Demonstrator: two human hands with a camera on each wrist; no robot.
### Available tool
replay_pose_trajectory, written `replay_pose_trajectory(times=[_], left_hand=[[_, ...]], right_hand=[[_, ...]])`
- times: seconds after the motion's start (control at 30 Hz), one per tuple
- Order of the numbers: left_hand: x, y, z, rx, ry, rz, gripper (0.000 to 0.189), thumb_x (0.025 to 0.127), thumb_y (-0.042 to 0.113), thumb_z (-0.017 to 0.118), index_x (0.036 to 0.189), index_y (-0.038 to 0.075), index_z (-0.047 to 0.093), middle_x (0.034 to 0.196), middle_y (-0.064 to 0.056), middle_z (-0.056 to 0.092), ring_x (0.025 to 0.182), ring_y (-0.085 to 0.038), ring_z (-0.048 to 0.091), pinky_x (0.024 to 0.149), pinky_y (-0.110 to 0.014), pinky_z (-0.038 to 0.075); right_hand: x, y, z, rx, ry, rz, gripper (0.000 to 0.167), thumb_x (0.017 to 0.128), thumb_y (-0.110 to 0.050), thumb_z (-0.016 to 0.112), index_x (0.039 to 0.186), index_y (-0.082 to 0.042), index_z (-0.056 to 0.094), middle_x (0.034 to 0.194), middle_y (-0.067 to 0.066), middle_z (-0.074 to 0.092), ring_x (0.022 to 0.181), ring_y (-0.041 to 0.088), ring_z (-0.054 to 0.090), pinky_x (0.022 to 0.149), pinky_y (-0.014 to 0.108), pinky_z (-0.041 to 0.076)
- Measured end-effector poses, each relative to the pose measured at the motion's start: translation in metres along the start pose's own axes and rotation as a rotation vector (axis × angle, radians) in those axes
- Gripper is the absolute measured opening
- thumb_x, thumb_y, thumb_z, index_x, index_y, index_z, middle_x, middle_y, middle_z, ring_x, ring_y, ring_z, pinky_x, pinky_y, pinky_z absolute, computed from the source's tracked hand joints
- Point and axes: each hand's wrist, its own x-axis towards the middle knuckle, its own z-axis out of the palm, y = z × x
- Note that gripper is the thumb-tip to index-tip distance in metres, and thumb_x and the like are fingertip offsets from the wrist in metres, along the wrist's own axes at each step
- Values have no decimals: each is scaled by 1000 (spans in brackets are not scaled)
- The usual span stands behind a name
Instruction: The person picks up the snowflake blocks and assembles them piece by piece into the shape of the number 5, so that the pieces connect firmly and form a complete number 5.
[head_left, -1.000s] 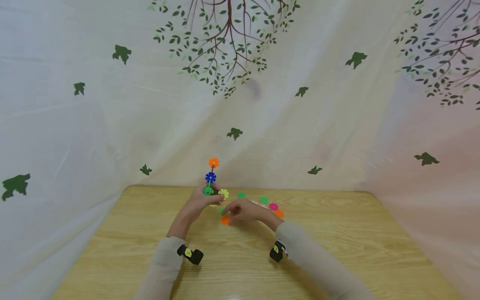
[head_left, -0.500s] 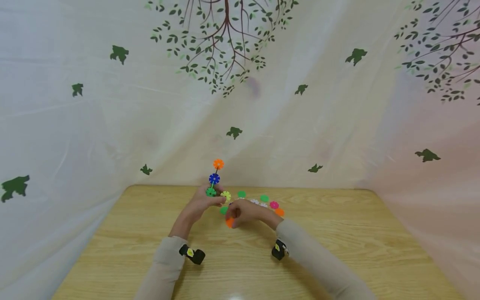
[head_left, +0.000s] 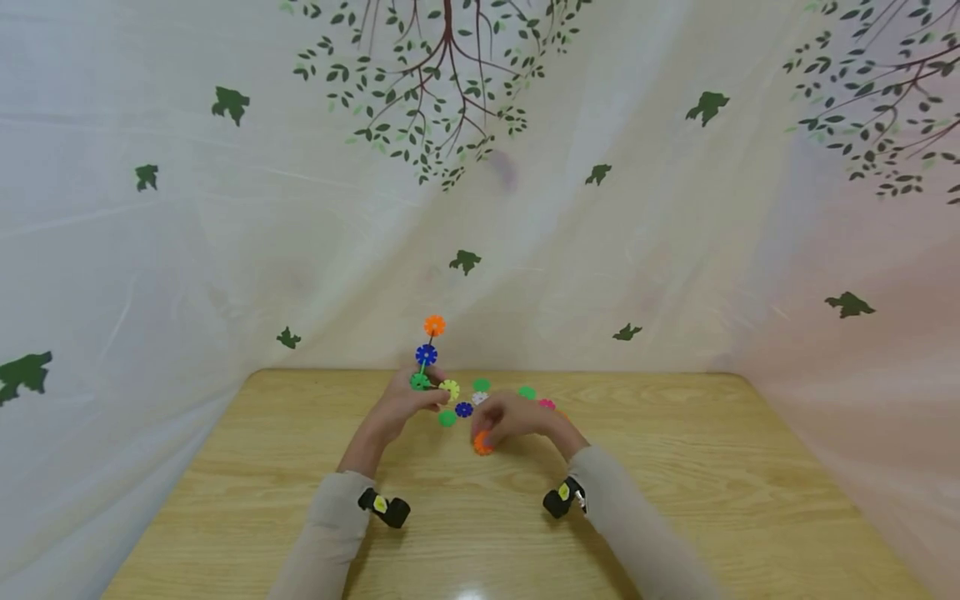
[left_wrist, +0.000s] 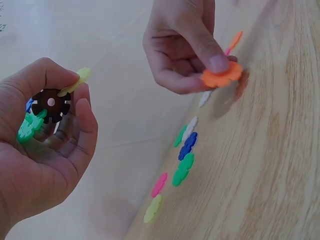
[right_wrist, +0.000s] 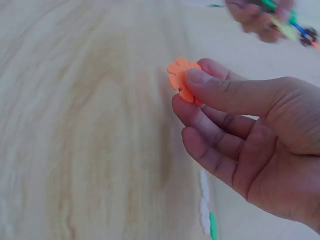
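My left hand point(head_left: 397, 407) grips a joined chain of notched plastic snowflake discs above the table. An orange disc point(head_left: 435, 325) tops it, then a blue disc point(head_left: 426, 355) and a green disc point(head_left: 420, 381) below. A yellow disc point(left_wrist: 82, 80) sticks out at the thumb tip, and a dark brown disc point(left_wrist: 51, 104) shows inside the curled fingers in the left wrist view. With thumb and fingers, my right hand point(head_left: 513, 417) pinches a single loose orange disc point(right_wrist: 182, 77) by its edge. That disc is apart from the chain, to its right and nearer my body.
Loose discs lie on the wooden table point(head_left: 675, 483) between and behind the hands: a blue disc point(head_left: 464, 409), a green disc point(head_left: 447, 418), a white disc point(head_left: 479, 398) and several others. A patterned cloth point(head_left: 360, 250) hangs behind the table's far edge. Each wrist wears a small camera.
My right hand has picked up the orange disc and drawn it to the right, uncovering the loose blue disc. My left hand keeps the chain nearly in place, after a slight shift right.
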Motion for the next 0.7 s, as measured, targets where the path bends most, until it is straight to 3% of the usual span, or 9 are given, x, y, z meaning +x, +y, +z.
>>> replay_pose_trajectory(times=[0.17,0.33,0.43,0.7], left_hand=[[0,-2,3,-2,0,-1,23,90,2,71,111,-4,62,94,-4,66,83,-15,66,74,-26,58],[0,-5,10,-4,1,-24,23,90,3,71,111,-4,64,94,-4,67,83,-15,67,76,-27,59],[0,-6,12,-1,0,-36,23,91,4,71,111,-4,64,94,-5,68,86,-18,68,78,-28,59],[1,-8,15,-3,-18,-31,23,92,8,72,110,-2,62,94,-5,68,93,-29,69,84,-35,61]], right_hand=[[-13,-5,-9,113,184,71,23,89,-4,76,111,4,72,88,1,72,78,15,64,69,33,54],[-20,-11,-13,163,388,13,17,90,-6,77,105,1,74,89,4,74,79,30,67,71,42,59],[-20,-14,-11,186,458,-39,16,89,-6,78,103,1,74,90,9,74,79,27,69,72,41,61],[-14,-23,-3,176,573,-90,13,85,-4,81,95,2,74,87,10,74,77,24,71,67,23,57]])
